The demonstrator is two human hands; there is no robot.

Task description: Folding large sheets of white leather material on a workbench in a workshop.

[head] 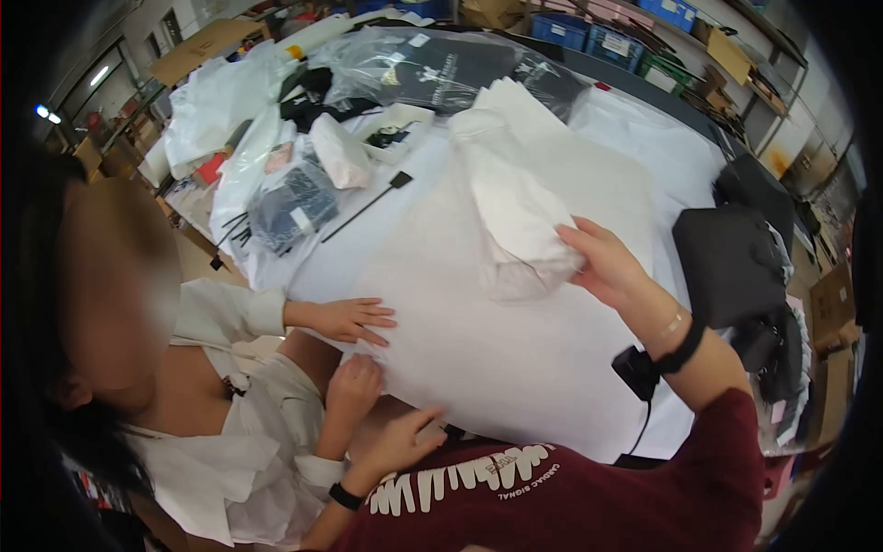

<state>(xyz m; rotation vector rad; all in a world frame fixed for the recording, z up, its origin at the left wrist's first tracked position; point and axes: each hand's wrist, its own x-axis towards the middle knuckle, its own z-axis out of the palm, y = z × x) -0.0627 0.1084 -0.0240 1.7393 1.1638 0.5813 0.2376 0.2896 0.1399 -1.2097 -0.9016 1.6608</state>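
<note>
White paper sheets (441, 331) cover the table before me. On them lies a long, crumpled white paper-wrapped bundle (514, 200). My right hand (600, 259) grips the lower right end of this bundle between thumb and fingers. Near the table's front edge, my left hand (410, 438) is held low, fingers apart, with nothing in it. Left of it, another person in a white shirt has one hand (355, 321) flat on the paper and the other (355, 383) curled at the sheet's edge.
A dark bag (728, 265) stands at the right. Plastic-wrapped dark items (455, 72) lie at the back. Left of the bundle are a black strip with a square end (369, 207), a white open box (407, 124) and a bagged dark item (293, 207). Shelves hold blue crates (614, 48).
</note>
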